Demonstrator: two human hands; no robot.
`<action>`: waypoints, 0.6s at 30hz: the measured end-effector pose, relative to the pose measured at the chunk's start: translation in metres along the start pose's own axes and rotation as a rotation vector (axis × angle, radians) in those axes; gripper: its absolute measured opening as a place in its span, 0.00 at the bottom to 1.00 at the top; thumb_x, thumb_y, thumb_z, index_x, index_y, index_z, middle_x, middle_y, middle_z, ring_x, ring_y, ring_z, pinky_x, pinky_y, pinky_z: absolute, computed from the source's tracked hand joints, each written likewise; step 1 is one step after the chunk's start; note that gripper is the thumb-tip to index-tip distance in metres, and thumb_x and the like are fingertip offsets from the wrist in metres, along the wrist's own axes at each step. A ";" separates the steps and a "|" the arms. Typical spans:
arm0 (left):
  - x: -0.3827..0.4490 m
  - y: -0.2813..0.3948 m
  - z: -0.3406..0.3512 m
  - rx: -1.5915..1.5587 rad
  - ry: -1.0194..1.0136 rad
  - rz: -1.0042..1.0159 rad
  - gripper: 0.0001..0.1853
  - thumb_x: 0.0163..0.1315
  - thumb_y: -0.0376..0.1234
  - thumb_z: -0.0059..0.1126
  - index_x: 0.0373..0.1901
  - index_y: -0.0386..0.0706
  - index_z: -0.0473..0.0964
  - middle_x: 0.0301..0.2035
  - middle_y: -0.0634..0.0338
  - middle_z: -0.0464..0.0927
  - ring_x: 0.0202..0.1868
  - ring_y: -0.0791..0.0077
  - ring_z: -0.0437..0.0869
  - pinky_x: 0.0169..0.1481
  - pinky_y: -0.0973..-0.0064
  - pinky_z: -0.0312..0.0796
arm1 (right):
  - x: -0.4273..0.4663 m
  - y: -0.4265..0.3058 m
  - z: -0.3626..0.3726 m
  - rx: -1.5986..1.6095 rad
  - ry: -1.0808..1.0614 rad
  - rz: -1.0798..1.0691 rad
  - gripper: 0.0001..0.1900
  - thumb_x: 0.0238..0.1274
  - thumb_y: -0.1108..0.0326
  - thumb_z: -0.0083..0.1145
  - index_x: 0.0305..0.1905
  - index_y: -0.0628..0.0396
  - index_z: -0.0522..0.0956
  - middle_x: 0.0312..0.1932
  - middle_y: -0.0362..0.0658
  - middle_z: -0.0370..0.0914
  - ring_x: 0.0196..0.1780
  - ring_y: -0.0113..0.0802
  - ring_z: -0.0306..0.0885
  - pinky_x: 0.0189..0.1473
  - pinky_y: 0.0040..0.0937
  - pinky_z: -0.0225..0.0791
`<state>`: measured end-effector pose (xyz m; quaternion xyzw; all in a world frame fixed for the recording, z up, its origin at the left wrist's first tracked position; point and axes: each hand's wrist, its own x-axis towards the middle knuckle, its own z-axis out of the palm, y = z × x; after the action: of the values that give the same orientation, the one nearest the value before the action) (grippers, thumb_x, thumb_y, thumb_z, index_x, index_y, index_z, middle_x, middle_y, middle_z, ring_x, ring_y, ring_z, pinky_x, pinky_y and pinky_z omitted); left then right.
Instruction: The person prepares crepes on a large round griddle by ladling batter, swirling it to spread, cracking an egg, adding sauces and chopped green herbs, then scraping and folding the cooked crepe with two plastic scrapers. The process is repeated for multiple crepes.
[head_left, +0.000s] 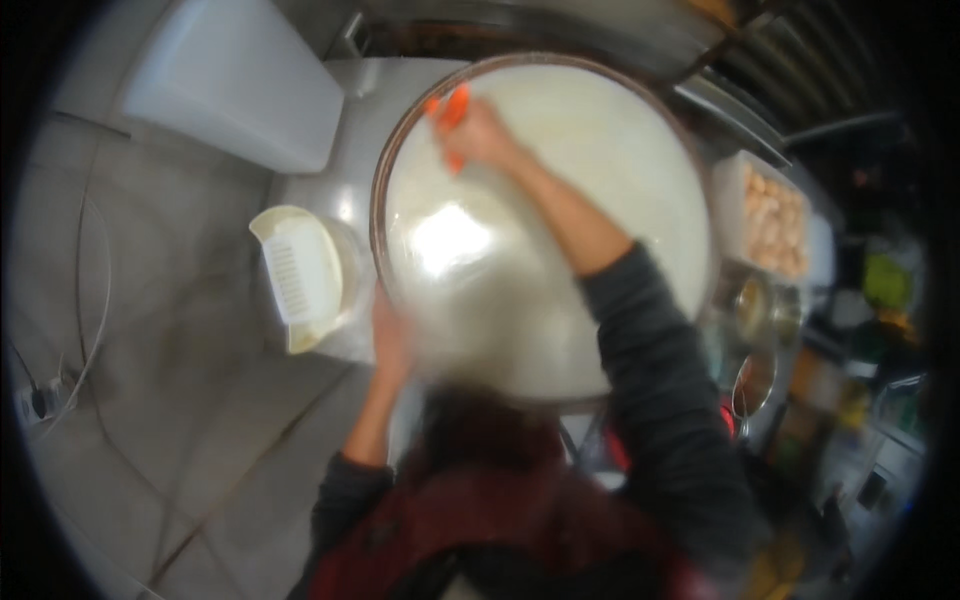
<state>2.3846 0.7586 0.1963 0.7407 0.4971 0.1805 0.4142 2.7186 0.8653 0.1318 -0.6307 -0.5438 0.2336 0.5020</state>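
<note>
A large round vessel with a brown rim (380, 180) stands in front of me, full of a smooth whitish liquid or batter; which of the two I cannot tell. My right hand (480, 135) grips an orange tool (454, 109) at the vessel's far left edge. The rest of that tool is blurred or hidden by the fingers. At the near left side of the rim is my left hand (391, 334), blurred, resting against the outer edge; its fingers are partly hidden. A pale plastic measuring jug (322, 277) with printed graduations stands just left of the vessel.
Behind the jug, a big white plastic container (240, 82) stands at the upper left. A white box of eggs (731, 210) is right of the vessel, with metal bowls (752, 304) and a strainer (754, 386) nearer me. A cable (105, 300) hangs at far left.
</note>
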 end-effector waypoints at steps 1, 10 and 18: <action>0.000 0.003 -0.002 0.016 -0.040 -0.075 0.32 0.65 0.35 0.46 0.69 0.34 0.52 0.64 0.40 0.58 0.66 0.48 0.59 0.70 0.60 0.52 | -0.051 -0.038 0.032 0.248 -0.065 0.124 0.10 0.58 0.62 0.55 0.30 0.58 0.77 0.18 0.46 0.76 0.22 0.36 0.76 0.27 0.38 0.69; -0.006 -0.011 0.007 -0.033 -0.049 -0.082 0.34 0.64 0.36 0.44 0.69 0.30 0.48 0.66 0.37 0.54 0.68 0.47 0.55 0.72 0.63 0.48 | -0.266 -0.135 -0.177 -0.248 -0.199 0.661 0.15 0.66 0.61 0.48 0.52 0.57 0.72 0.51 0.50 0.76 0.58 0.36 0.72 0.57 0.37 0.65; -0.009 -0.046 0.008 0.001 -0.021 -0.134 0.35 0.64 0.35 0.45 0.69 0.30 0.46 0.67 0.38 0.54 0.68 0.49 0.56 0.72 0.64 0.47 | -0.193 -0.063 -0.179 -0.691 0.216 0.691 0.13 0.66 0.58 0.47 0.42 0.57 0.75 0.40 0.48 0.76 0.45 0.33 0.73 0.47 0.35 0.67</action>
<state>2.3588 0.7547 0.1565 0.7079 0.5412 0.1445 0.4303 2.7830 0.6132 0.2085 -0.9239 -0.2937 0.1256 0.2106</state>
